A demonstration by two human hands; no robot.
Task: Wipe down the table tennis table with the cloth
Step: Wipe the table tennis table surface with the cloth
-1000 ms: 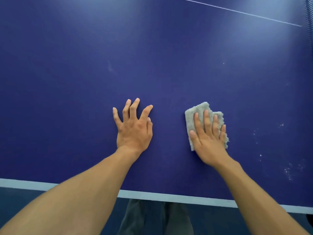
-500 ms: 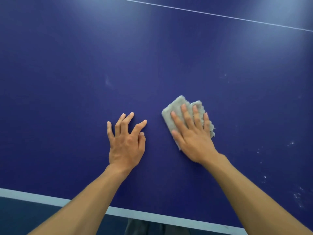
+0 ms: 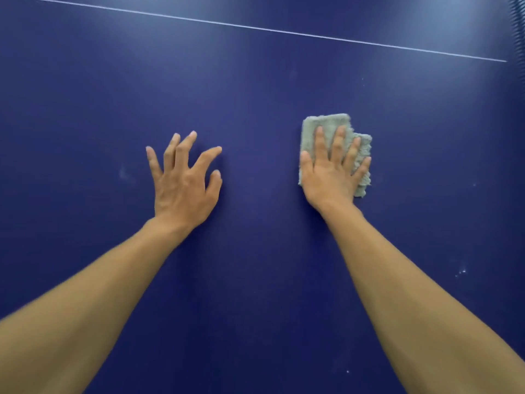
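Cloth (image 3: 326, 125), folded and grey, lies flat on the blue table (image 3: 255, 89) right of centre under the right hand's (image 3: 332, 177) straight pressing fingers, the left hand (image 3: 181, 183) braced spread-fingered beside it; wiping is midway, and white specks (image 3: 461, 272) near right likely call for the next pass.

From where I stand, on the near side of the white line (image 3: 255, 28), the left forearm (image 3: 99, 294) and right forearm (image 3: 412, 280) are bare up to the wrists. The left hand (image 3: 183, 189) shows ridged tendons and knuckles; the right hand (image 3: 331, 177) looks smoother. Nails seem short, though they are slightly blurred.
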